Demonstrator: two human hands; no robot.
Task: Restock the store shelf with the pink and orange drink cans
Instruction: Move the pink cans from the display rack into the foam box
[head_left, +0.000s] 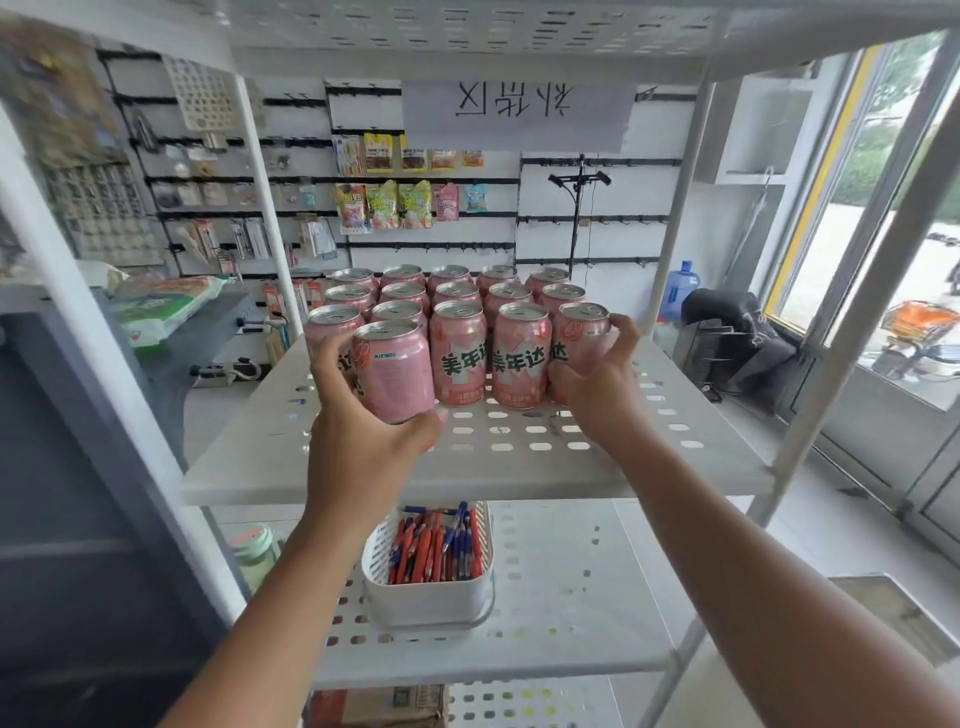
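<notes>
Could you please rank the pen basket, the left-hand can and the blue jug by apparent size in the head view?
1. pen basket
2. left-hand can
3. blue jug, far back, so its real rank is unsure

Cans stand in rows on the middle shelf, toward its back. Front-left can is ahead of the front row, held in the left grip. Front-right can is at the right end of the front row, right grip curled round it. Paper sign hangs from the top shelf, above the cans. Lower shelf beneath carries a basket with pens in it, jar to its left. Cardboard box is below that. Behind the rack is a peg wall with snack packs hung on it, water jug back right, window far right
</notes>
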